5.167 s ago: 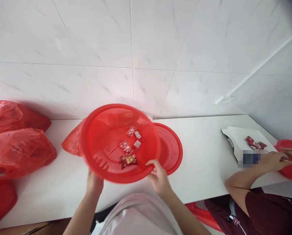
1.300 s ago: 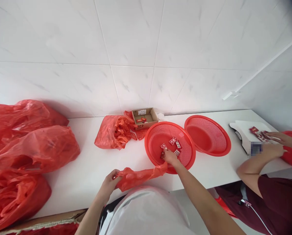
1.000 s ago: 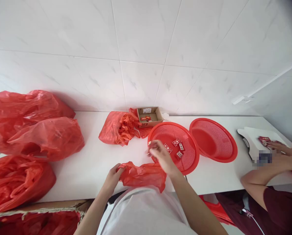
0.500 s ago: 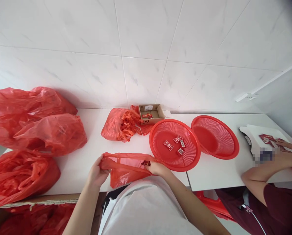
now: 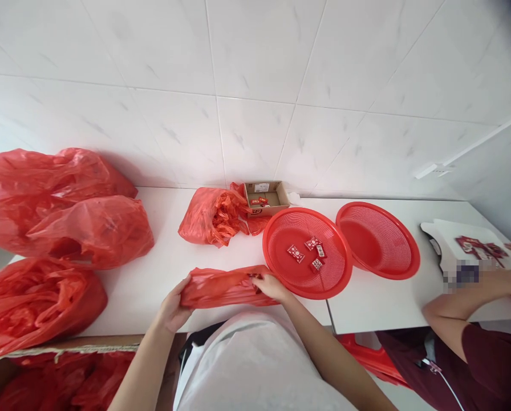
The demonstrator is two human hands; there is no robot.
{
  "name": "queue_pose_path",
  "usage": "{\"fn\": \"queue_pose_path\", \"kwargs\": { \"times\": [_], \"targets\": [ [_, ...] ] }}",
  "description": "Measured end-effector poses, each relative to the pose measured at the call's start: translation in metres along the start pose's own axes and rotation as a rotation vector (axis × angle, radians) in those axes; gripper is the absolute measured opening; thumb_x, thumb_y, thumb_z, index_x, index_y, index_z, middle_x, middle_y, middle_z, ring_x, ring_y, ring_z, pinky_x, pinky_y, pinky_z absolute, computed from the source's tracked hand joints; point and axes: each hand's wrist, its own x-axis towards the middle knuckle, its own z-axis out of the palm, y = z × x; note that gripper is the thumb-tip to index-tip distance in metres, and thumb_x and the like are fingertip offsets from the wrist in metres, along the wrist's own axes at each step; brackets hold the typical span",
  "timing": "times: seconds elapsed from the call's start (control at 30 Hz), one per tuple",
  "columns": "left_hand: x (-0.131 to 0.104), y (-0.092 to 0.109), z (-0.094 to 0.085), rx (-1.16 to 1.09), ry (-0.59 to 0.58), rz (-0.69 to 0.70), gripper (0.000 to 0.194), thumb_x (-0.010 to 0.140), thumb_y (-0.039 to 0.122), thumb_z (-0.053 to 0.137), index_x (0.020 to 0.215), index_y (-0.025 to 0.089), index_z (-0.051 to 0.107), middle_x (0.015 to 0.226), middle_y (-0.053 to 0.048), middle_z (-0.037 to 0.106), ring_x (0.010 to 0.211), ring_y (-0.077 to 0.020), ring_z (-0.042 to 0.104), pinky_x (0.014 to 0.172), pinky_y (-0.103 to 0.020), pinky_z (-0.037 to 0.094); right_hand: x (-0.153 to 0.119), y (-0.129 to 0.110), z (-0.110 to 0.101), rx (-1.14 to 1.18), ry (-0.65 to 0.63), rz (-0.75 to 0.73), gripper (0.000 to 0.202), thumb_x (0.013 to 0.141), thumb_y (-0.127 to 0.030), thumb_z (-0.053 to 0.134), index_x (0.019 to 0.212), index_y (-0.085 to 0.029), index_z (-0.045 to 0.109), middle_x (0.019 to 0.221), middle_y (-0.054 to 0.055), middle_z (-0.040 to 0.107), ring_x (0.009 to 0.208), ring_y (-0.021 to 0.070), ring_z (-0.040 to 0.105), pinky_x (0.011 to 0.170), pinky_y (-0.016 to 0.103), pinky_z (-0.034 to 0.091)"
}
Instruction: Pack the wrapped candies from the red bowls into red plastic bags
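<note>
A thin red plastic bag (image 5: pixel 221 288) is stretched between my two hands, just over the table's front edge. My left hand (image 5: pixel 174 305) is closed on its left end. At the other end my right hand (image 5: pixel 270 286) is closed with the thumb and fingers pinched on a small dark red packet (image 5: pixel 255 281), partly hidden by fingers and bag. I cannot tell whether those fingers also grip the bag. A red plastic basket (image 5: pixel 270 268) just beyond my right hand holds several small red-and-white packets (image 5: pixel 296 253).
Another red basket (image 5: pixel 403 228) stands to the right. Behind them is a small cardboard box (image 5: pixel 276 199) with a few red packets, beside a red bag (image 5: pixel 199 220). Large red bags (image 5: pixel 93 228) fill the left. At far right a co-worker's arm (image 5: pixel 482 288) reaches over red packets.
The bag's mouth, wide before, has narrowed, and the bag now hangs flatter and higher. My left hand has moved slightly right; the packet in my right hand is more covered.
</note>
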Motion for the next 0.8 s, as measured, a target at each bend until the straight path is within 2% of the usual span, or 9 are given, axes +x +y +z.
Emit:
{"fn": "queue_pose_path", "kwargs": {
  "times": [0.07, 0.1, 0.2, 0.27, 0.37, 0.43, 0.53, 0.67, 0.8],
  "targets": [
    [-0.003, 0.004, -0.010, 0.056, -0.041, 0.057, 0.021, 0.070, 0.012, 0.068, 0.088, 0.020, 0.060, 0.082, 0.000, 0.068, 0.064, -0.0113, 0.065, 0.061, -0.023, 0.055, 0.009, 0.005, 0.000, -0.015, 0.037, 0.027, 0.029, 0.089, -0.031, 0.046, 0.099, -0.016, 0.068, 0.084, 0.003, 0.071, 0.083, 0.0181, 0.067, 0.078, 0.028, 0.048],
    [-0.005, 0.005, -0.015, 0.177, -0.085, 0.129, 0.022, 0.069, 0.014, 0.069, 0.088, 0.021, 0.061, 0.084, 0.001, 0.068, 0.067, -0.0114, 0.064, 0.063, -0.023, 0.054, 0.013, 0.008, 0.000, -0.026, 0.047, 0.040, 0.028, 0.089, -0.030, 0.046, 0.097, -0.016, 0.069, 0.081, 0.003, 0.071, 0.080, 0.0178, 0.067, 0.077, 0.028, 0.049],
    [-0.004, 0.001, -0.023, 0.810, -0.215, 0.358, 0.014, 0.066, 0.024, 0.070, 0.079, 0.022, 0.067, 0.080, -0.001, 0.064, 0.074, -0.0173, 0.063, 0.073, -0.030, 0.053, 0.019, 0.013, 0.000, -0.067, 0.062, 0.069, 0.024, 0.088, -0.028, 0.049, 0.095, -0.017, 0.069, 0.079, 0.003, 0.071, 0.081, 0.0183, 0.067, 0.078, 0.029, 0.049],
    [0.000, -0.009, -0.023, 1.102, -0.187, 0.420, 0.014, 0.061, 0.019, 0.070, 0.075, 0.021, 0.071, 0.077, -0.003, 0.060, 0.075, -0.0217, 0.061, 0.078, -0.036, 0.051, 0.019, 0.015, 0.001, -0.097, 0.060, 0.069, 0.023, 0.086, -0.024, 0.051, 0.098, -0.019, 0.069, 0.088, 0.005, 0.073, 0.089, 0.0203, 0.067, 0.084, 0.031, 0.048],
    [0.009, -0.031, -0.014, 1.175, -0.043, 0.470, 0.046, 0.061, 0.012, 0.062, 0.105, 0.022, 0.071, 0.103, -0.009, 0.058, 0.088, -0.0270, 0.061, 0.086, -0.043, 0.047, 0.013, 0.016, 0.002, -0.131, 0.029, 0.053, 0.029, 0.085, -0.021, 0.052, 0.109, -0.021, 0.068, 0.107, 0.007, 0.071, 0.105, 0.0237, 0.064, 0.094, 0.036, 0.045],
    [0.014, -0.042, -0.005, 1.197, 0.039, 0.509, 0.066, 0.066, 0.012, 0.057, 0.130, 0.025, 0.056, 0.129, -0.013, 0.046, 0.102, -0.0296, 0.059, 0.091, -0.044, 0.045, 0.006, 0.015, 0.001, -0.140, -0.003, 0.025, 0.038, 0.084, -0.023, 0.054, 0.121, -0.024, 0.063, 0.123, 0.007, 0.066, 0.118, 0.0249, 0.057, 0.102, 0.039, 0.040],
    [0.018, -0.049, 0.007, 1.201, 0.089, 0.537, 0.078, 0.069, 0.012, 0.054, 0.144, 0.027, 0.039, 0.147, -0.015, 0.029, 0.116, -0.0324, 0.054, 0.094, -0.044, 0.044, -0.004, 0.013, 0.000, -0.132, -0.064, -0.040, 0.055, 0.079, -0.029, 0.063, 0.133, -0.028, 0.053, 0.139, 0.005, 0.055, 0.128, 0.0247, 0.050, 0.107, 0.038, 0.036],
    [0.019, -0.039, 0.016, 1.193, 0.066, 0.546, 0.077, 0.068, 0.010, 0.053, 0.142, 0.027, 0.043, 0.153, -0.013, 0.023, 0.127, -0.0352, 0.047, 0.100, -0.046, 0.040, -0.013, 0.007, -0.001, -0.127, -0.108, -0.063, 0.042, 0.076, -0.027, 0.065, 0.118, -0.025, 0.061, 0.116, 0.004, 0.068, 0.106, 0.0237, 0.063, 0.091, 0.035, 0.047],
    [0.016, -0.027, 0.018, 1.137, -0.025, 0.527, 0.073, 0.067, 0.010, 0.055, 0.139, 0.024, 0.048, 0.149, -0.012, 0.036, 0.130, -0.0312, 0.044, 0.105, -0.042, 0.036, -0.022, -0.015, -0.005, -0.034, -0.012, -0.059, 0.032, 0.075, -0.030, 0.066, 0.104, -0.021, 0.057, 0.093, 0.001, 0.066, 0.085, 0.0189, 0.062, 0.076, 0.030, 0.047]
  ]
}}
